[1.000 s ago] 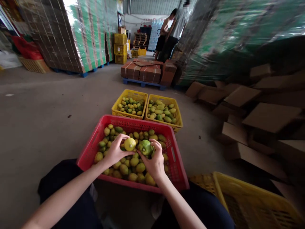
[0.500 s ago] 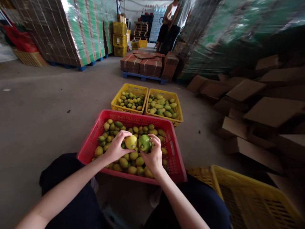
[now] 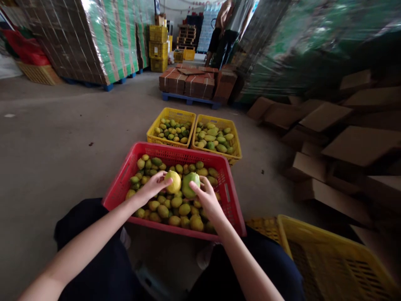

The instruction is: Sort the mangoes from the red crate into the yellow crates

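Over the red crate (image 3: 235,200), my left hand (image 3: 154,184) is closed around a yellow papaya (image 3: 173,182), fingers behind it and thumb across its near side. Beside it, my right hand (image 3: 210,196) grips a green papaya (image 3: 189,186), its thumb laid on the front of the fruit. A narrow gap separates the two fruits. Below them, many yellow-green papayas (image 3: 163,211) lie loose in the crate, partly hidden by my hands. The crate sits in front of my knees.
Two yellow crates (image 3: 171,144) of similar fruit stand just beyond. Another yellow crate (image 3: 313,230) is by my right knee. Cardboard boxes (image 3: 360,146) are heaped at right. Flattened cartons (image 3: 199,85) lie on a blue pallet ahead. Two people (image 3: 224,33) stand farther back.
Both papayas have been turned in my hands; their ends faced me before, and now more of their sides show. My right thumb has come onto the front of the green one.
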`<state>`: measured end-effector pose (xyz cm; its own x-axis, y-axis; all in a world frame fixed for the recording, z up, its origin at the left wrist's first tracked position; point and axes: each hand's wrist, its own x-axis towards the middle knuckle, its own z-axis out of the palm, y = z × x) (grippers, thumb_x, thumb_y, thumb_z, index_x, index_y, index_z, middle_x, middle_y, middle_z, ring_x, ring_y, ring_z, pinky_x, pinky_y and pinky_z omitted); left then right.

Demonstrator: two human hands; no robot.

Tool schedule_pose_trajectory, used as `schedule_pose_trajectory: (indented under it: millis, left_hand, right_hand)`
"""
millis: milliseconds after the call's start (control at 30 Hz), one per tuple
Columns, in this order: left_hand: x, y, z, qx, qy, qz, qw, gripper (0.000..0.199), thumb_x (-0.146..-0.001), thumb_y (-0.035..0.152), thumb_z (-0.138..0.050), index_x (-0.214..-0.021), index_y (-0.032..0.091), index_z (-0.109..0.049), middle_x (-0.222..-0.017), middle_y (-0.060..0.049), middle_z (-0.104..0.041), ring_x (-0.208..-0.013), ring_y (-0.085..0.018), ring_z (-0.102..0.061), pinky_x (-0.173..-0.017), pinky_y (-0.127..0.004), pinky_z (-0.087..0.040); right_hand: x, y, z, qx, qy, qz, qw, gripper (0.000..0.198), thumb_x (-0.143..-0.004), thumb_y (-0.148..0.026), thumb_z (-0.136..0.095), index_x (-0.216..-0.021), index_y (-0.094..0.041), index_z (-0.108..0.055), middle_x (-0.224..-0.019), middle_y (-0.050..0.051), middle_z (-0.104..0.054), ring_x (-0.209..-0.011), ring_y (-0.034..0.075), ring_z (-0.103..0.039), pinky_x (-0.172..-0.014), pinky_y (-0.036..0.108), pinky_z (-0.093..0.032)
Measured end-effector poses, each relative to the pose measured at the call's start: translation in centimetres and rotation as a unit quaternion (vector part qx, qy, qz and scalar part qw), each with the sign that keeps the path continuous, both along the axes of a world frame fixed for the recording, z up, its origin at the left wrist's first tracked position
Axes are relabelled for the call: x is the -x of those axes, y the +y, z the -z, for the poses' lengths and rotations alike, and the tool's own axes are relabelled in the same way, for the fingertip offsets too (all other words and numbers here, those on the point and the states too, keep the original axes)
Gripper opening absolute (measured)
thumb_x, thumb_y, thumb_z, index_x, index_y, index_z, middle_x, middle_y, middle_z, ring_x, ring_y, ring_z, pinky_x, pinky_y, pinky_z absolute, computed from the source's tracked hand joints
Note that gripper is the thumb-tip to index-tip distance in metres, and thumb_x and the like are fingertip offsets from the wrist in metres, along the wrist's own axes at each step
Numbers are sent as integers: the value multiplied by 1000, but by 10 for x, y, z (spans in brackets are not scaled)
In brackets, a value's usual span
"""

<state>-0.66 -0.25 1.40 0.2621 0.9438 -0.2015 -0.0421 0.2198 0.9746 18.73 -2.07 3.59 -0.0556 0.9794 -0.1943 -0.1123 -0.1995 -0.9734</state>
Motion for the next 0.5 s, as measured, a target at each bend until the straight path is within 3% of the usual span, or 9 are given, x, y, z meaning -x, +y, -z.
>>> schedule_pose_trajectory:
  millis: [100,167,233,367,433,500]
  left_hand:
    - [-1,0,7,181,-99,42,978,60,-70,69,-59,-96,15,-64,-74,-5,-66,-58,-12,-59,-51,-21,-40]
    - [-2,0,9,245,-124,47,960,60,-72,69,-57,-97,15,-65,-72,-6,-68,-54,-12,-58,-48,-21,-38]
    - [-1,0,9,270,-128,52,953,58,-74,67,-56,-99,16,-65,-76,-7,-69,-55,-12,-60,-47,-21,-38]
    - [1,-1,5,249,-117,58,960,57,-73,64,-60,-103,15,-64,-87,-9,-69,-65,-16,-63,-53,-23,-42]
    - [2,0,3,209,-130,49,968,55,-69,58,-68,-103,16,-63,-93,-8,-68,-74,-17,-64,-61,-25,-47]
    - [2,1,0,144,-150,32,978,56,-59,46,-81,-104,20,-61,-103,-6,-65,-85,-17,-63,-70,-25,-49]
  right_hand:
    - [2,3,2,180,127,-55,974,38,-76,-55,-60,-85,-18,-57,-69,2,-64,-48,13,-59,-37,23,-47]
    - [4,5,7,252,163,-62,952,41,-79,-57,-55,-82,-16,-59,-59,2,-63,-38,11,-54,-32,21,-43]
    - [5,5,11,284,180,-61,940,44,-82,-59,-50,-79,-16,-60,-54,2,-62,-35,12,-54,-31,20,-43]
    - [7,3,14,289,187,-64,937,47,-82,-61,-48,-78,-16,-60,-54,3,-63,-39,14,-57,-33,22,-43]
    - [8,1,14,232,184,-40,954,39,-80,-56,-55,-84,-17,-59,-63,2,-65,-48,14,-60,-40,23,-47]
    - [9,-1,14,131,169,-12,977,33,-77,-49,-63,-94,-21,-58,-78,0,-67,-62,14,-62,-52,23,-50]
